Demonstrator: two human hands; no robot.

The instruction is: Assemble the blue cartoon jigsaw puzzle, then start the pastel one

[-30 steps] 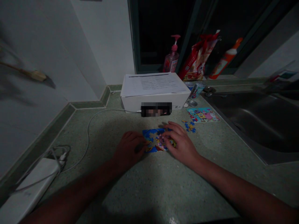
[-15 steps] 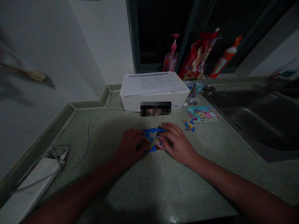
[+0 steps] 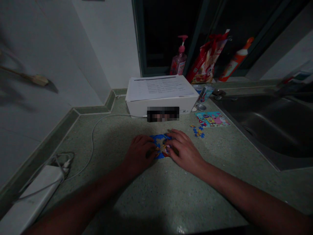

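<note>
A small blue jigsaw puzzle (image 3: 161, 137) lies on the counter between my hands, with a gap in its middle where the counter shows. My left hand (image 3: 140, 150) rests on its left edge, fingers curved over the pieces. On the right edge is my right hand (image 3: 184, 148), its fingers bent and spread over the puzzle. Whether either hand pinches a piece is hidden. Loose blue and yellow pieces (image 3: 199, 132) lie to the right, beside a colourful cartoon picture card (image 3: 212, 119).
Behind the puzzle stands a white box (image 3: 137, 106) with papers on top and a dark, blurred-out object before it. A white cable runs left to a power strip (image 3: 36, 189). A can (image 3: 206, 93) and a metal sink (image 3: 269, 124) are at right.
My right hand has shifted slightly left over the puzzle's right side, and the gap in the puzzle looks narrower. My left hand has moved slightly right.
</note>
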